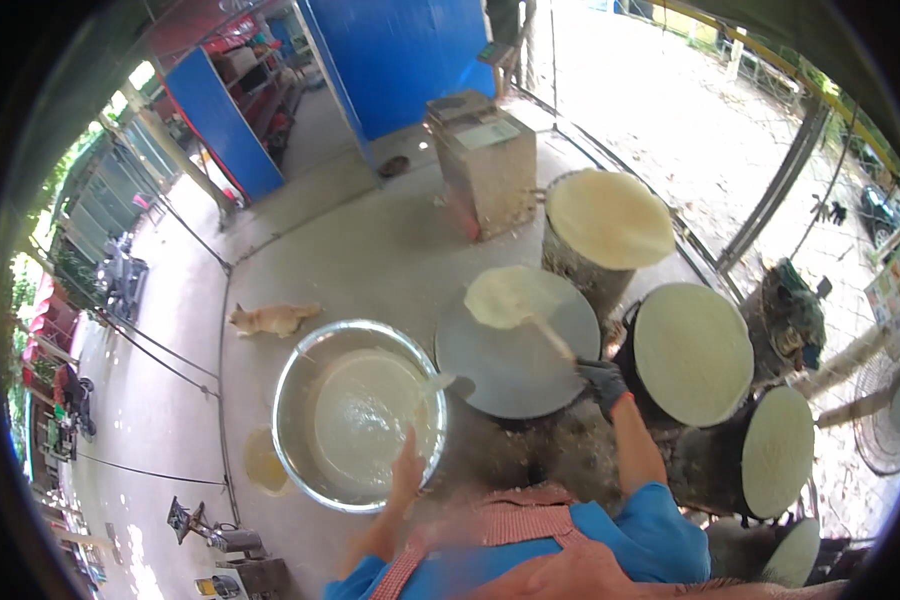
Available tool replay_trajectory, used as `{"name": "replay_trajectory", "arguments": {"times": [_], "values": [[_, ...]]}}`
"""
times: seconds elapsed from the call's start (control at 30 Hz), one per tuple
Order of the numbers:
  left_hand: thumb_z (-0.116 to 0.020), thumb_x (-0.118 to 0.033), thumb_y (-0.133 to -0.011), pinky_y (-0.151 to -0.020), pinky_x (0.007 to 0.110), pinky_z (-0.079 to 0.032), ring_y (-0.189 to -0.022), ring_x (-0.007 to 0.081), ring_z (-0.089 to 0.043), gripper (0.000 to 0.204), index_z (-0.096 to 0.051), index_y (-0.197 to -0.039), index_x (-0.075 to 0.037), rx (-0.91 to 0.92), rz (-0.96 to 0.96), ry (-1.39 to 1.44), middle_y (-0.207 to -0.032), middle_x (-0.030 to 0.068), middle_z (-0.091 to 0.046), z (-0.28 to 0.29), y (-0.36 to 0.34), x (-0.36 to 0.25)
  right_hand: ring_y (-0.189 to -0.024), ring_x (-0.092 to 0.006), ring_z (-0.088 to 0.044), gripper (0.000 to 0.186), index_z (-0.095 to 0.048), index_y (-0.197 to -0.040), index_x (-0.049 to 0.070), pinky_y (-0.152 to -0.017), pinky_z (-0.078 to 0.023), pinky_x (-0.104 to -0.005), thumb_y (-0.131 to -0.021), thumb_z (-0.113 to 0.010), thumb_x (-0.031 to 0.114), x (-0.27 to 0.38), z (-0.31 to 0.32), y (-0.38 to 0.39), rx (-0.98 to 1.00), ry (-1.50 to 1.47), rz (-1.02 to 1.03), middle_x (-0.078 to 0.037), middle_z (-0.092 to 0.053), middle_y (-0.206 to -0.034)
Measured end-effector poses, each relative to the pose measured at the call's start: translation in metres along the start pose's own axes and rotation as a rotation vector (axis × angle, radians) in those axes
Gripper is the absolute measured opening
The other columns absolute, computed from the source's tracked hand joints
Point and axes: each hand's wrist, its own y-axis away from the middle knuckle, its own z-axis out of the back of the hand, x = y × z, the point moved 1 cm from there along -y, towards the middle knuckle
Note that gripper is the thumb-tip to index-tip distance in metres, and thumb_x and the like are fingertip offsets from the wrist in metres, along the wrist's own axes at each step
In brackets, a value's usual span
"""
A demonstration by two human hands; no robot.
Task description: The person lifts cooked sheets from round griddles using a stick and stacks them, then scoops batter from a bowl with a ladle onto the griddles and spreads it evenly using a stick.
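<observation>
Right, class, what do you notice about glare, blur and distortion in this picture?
Head view: straight edges bow toward the picture's border; head view: sunlit ground, upper right, washed out; head view: glare on the pale liquid in the metal bowl; head view: left hand looks slightly soft.

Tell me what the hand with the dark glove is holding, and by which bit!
The gloved right hand grips a long-handled tool by the near end of its handle.

Glossy metal basin [295, 410]; matt griddle [490, 365]
</observation>
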Motion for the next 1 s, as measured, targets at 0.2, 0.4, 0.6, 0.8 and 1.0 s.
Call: {"name": "replay_trajectory", "arguments": {"times": [0.2, 0.4, 0.6, 0.8, 1.0], "values": [[-0.046, 0.002, -0.067, -0.085, 0.026, -0.035, -0.107, 0.0243, -0.046, 0.064, -0.029, -0.127, -0.003, -0.101, 0.044, 0.207, -0.119, 0.0186, -0.045, -0.024, 0.009, -0.017, -0.069, -0.0133, -0.056, 0.032, -0.061, -0.096, 0.005, -0.056, -0.044, -0.0249, -0.068, -0.067, 0.019, -0.025, 0.005, -0.070, 0.133, 0.312, 0.469, -0.008, -0.061, -0.089], [-0.046, 0.002, -0.069, -0.057, 0.024, -0.039, -0.071, 0.0149, -0.051, 0.063, -0.029, -0.128, -0.007, -0.236, 0.156, 0.217, -0.087, 0.0097, -0.053, -0.040, 0.045, 0.027, -0.076, -0.0136, -0.054, 0.042, -0.061, -0.096, 0.007, -0.067, -0.044, -0.0283, -0.064, -0.071, 0.032, 0.044, 0.041, -0.075, 0.115, -0.055, -0.025, -0.006, -0.061, -0.084], [-0.047, 0.003, -0.069, -0.040, 0.022, -0.033, -0.049, 0.0076, -0.043, 0.065, -0.030, -0.129, -0.016, -0.329, 0.247, 0.085, -0.066, 0.0033, -0.051, -0.065, 0.085, 0.088, -0.069, -0.0112, -0.051, 0.042, -0.060, -0.096, 0.012, -0.061, -0.042, -0.0279, -0.063, -0.071, 0.035, 0.018, 0.047, -0.128, 0.326, 0.298, 0.178, -0.001, -0.060, -0.081], [-0.049, 0.003, -0.068, -0.048, 0.024, -0.039, -0.055, 0.0105, -0.049, 0.067, -0.031, -0.129, -0.016, -0.407, 0.235, -0.152, -0.076, 0.0055, -0.056, -0.054, 0.123, 0.059, -0.071, -0.0174, -0.053, 0.037, -0.059, -0.101, 0.013, -0.066, -0.045, -0.0339, -0.065, -0.064, 0.016, 0.097, 0.017, -0.091, 0.130, 0.032, -0.088, -0.002, -0.059, -0.088], [-0.050, 0.003, -0.067, -0.050, 0.023, -0.042, -0.060, 0.0116, -0.053, 0.067, -0.031, -0.128, -0.015, -0.348, 0.378, 0.090, -0.081, 0.0076, -0.057, -0.069, 0.127, 0.108, -0.078, -0.0154, -0.052, 0.029, -0.061, -0.096, 0.006, -0.066, -0.043, -0.0291, -0.068, -0.064, 0.012, 0.002, 0.034, -0.127, 0.584, 0.426, 0.263, -0.005, -0.058, -0.087]]}}
